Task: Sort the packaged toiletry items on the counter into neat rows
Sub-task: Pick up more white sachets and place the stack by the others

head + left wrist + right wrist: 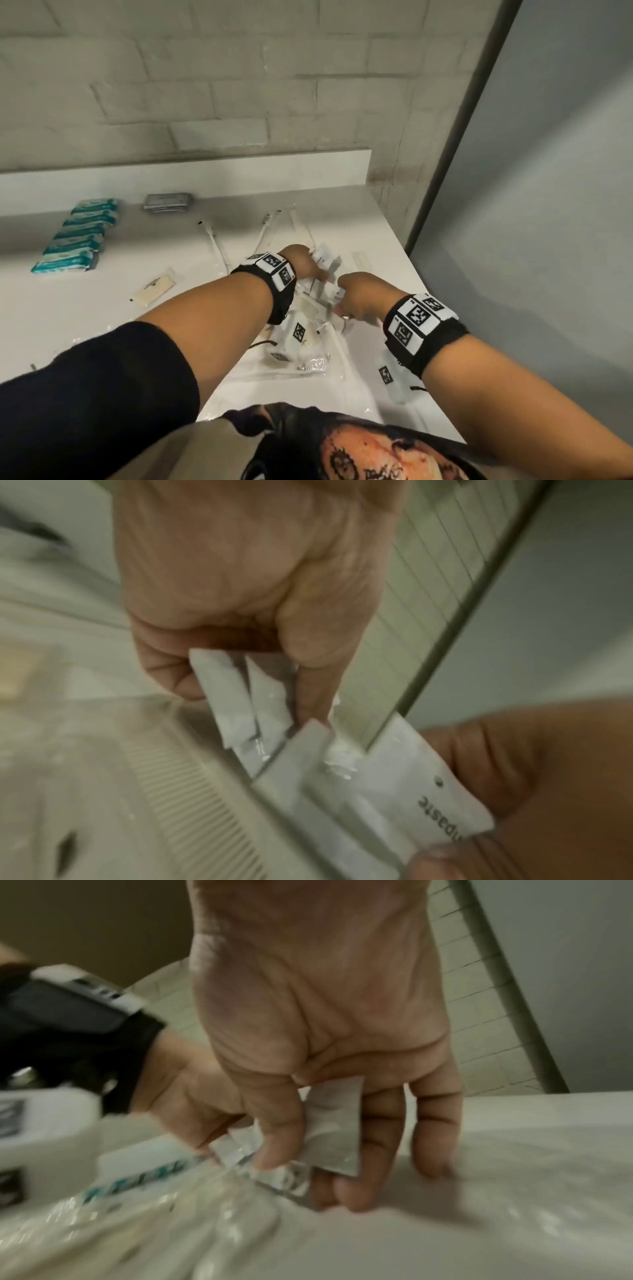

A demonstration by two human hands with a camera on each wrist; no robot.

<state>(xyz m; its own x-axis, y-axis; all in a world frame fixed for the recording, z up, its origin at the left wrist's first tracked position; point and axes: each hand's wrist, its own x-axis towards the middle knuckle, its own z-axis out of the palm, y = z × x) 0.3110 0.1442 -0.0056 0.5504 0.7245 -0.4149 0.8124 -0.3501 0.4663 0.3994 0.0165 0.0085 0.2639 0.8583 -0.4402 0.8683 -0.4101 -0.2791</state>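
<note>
On the white counter [113, 308], both hands work over a heap of clear-wrapped toiletry packets [308, 346]. My left hand [317, 270] pinches a few small white sachets [236, 696] between thumb and fingers. Close to its right, my right hand [349, 294] pinches a white toothpaste sachet [428, 791], which the right wrist view shows as a sachet [337, 1123] caught between thumb and fingers. A wrapped comb [192, 791] lies just under the left hand. Both wrist views are blurred.
Several teal packs [75, 236] lie in a row at the far left. A grey pack [168, 202] sits by the back ledge. Wrapped toothbrushes [215, 243] and a beige sachet [154, 289] lie scattered. The counter's right edge [421, 274] is near a grey wall.
</note>
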